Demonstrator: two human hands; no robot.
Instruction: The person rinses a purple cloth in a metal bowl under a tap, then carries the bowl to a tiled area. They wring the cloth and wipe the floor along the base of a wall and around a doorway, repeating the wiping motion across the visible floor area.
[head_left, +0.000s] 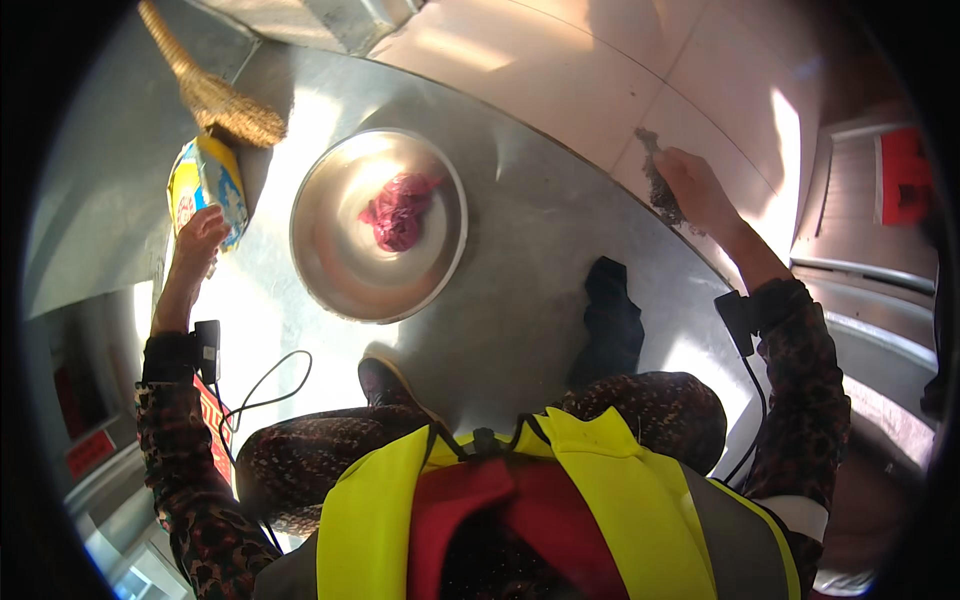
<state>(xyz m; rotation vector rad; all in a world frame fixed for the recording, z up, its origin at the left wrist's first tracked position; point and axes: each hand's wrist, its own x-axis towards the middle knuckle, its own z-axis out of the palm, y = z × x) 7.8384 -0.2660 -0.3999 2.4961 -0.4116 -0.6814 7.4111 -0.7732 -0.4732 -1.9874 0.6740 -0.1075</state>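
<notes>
My left hand (199, 238) grips the near end of a yellow and blue plastic packet (217, 176) that bears writing. At the right, my right hand (694, 187) is at a dark grey, stringy or grainy clump (660, 191) on the pale tiled surface. Its fingertips are hidden, so whether they pinch the clump is unclear. Between my hands a round stainless steel basin (330, 277) stands on the grey metal-looking surface. A crumpled dark pink plastic bag (401, 210) lies inside it.
Beyond the packet lies a straw whisk broom (225, 105), its handle pointing away. A black cloth-like thing (611, 322) is near my right knee. Black cables (270, 375) hang from devices on both wrists. My shoe (386, 379) is close to the basin's near side.
</notes>
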